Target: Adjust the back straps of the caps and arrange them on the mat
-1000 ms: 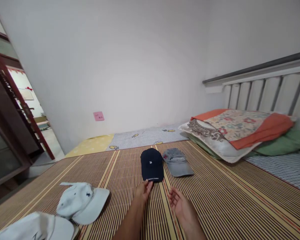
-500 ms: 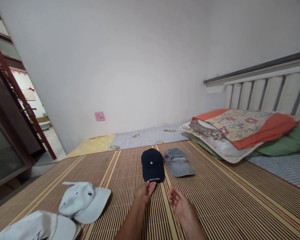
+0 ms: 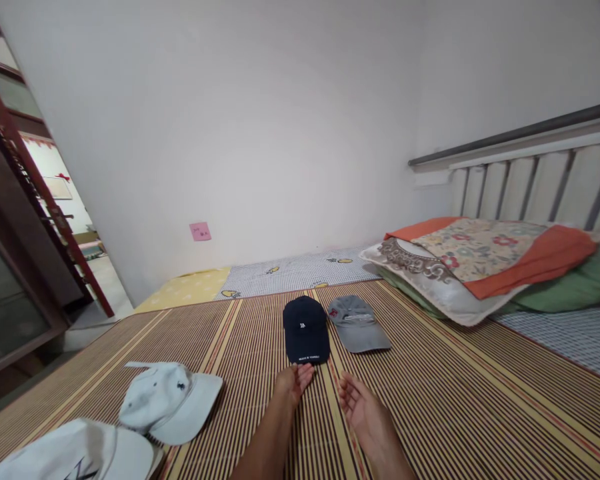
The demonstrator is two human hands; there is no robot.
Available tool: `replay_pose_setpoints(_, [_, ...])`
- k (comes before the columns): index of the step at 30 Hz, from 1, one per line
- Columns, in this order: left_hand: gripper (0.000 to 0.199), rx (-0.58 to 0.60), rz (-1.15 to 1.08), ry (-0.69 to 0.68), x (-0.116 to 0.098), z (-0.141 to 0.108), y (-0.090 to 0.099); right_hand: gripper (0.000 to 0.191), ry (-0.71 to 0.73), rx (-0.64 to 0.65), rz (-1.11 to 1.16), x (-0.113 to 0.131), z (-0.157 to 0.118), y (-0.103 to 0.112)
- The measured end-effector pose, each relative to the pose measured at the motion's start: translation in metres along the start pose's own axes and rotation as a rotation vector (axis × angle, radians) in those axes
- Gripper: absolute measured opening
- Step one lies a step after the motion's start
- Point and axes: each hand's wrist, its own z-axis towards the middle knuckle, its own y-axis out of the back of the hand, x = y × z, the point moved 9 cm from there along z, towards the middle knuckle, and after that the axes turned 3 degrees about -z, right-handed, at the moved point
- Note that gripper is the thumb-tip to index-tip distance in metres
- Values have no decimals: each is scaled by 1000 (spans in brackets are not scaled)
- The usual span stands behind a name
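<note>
A navy baseball cap [image 3: 305,330] with a small white logo lies on the striped bamboo mat [image 3: 445,400], its brim towards me. Just at that brim is my left hand [image 3: 293,385], palm turned up and fingers stretched out; whether it touches the brim I cannot tell. My right hand [image 3: 359,403] rests palm up to the right, fingers loosely curled and apart, holding nothing. Beside the navy cap lies a grey cap [image 3: 360,327], brim pointing front right. At the left are a pale cap [image 3: 173,403] and a white cap [image 3: 75,450], partly cut off by the frame.
Pillows with an orange-edged floral cover [image 3: 500,250] are stacked at the right, by a white headboard [image 3: 540,183]. A pink note [image 3: 200,231] sticks to the wall behind. A checked sheet [image 3: 300,270] runs along the mat's far edge. A door [image 3: 65,227] stands at far left.
My left hand has shifted very slightly to the right. The caps and my right hand look the same.
</note>
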Motion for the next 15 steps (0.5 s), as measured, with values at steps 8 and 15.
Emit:
replay_pose_setpoints(8, [21, -38, 198, -53, -1, -38, 10, 11, -8, 16, -3, 0, -1, -1])
replay_pose_setpoints(15, [45, 90, 298, -233, -3, -114, 25, 8, -1, 9, -11, -1, 1, -1])
